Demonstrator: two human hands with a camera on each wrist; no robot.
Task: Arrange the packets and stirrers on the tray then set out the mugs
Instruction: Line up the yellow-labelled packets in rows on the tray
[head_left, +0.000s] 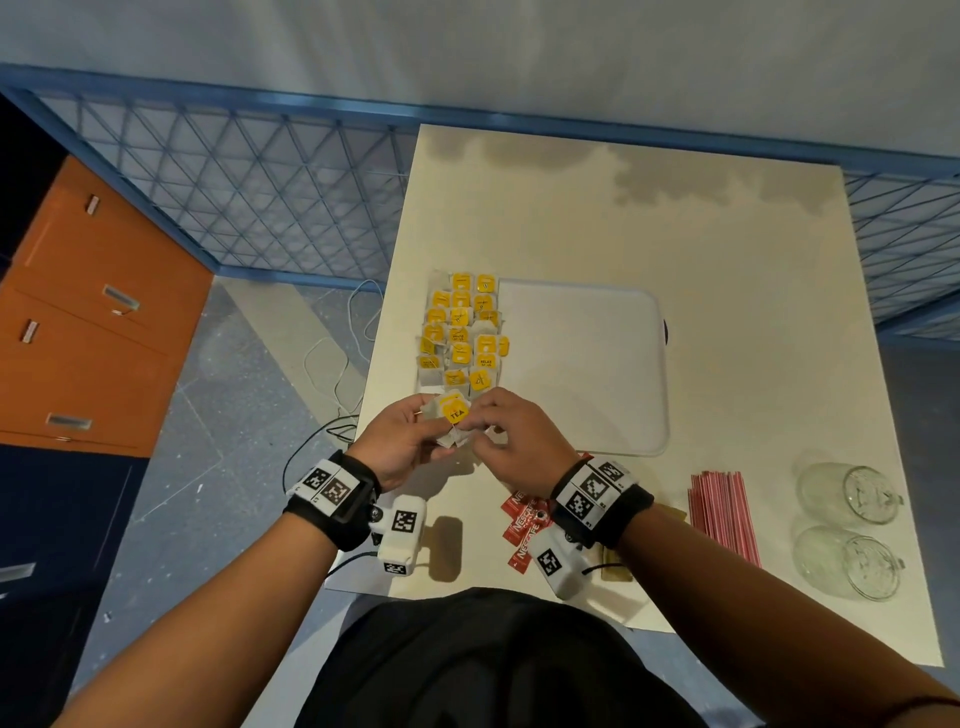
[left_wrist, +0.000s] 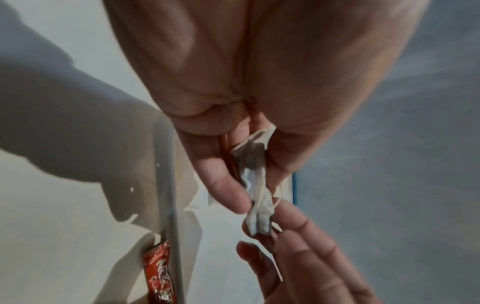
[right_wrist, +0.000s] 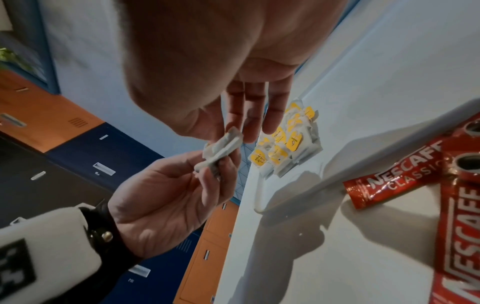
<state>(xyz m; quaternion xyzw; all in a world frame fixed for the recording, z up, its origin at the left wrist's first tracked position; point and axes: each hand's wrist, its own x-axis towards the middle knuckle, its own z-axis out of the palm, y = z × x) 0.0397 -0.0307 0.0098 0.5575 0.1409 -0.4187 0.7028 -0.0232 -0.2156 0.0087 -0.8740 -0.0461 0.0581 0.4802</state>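
Both hands meet above the near-left corner of the white tray (head_left: 613, 364): the left hand (head_left: 402, 441) and the right hand (head_left: 511, 434) each pinch a small bunch of tea bags (head_left: 454, 418), one yellow "TEA" tag facing up. More yellow-tagged tea bags (head_left: 462, 332) lie in rows along the tray's left side. On the desk (head_left: 727, 234) nearer the person lie red Nescafe sachets (head_left: 522, 525), a bundle of red stirrers (head_left: 722, 512) and two glass mugs (head_left: 847, 530) on their sides.
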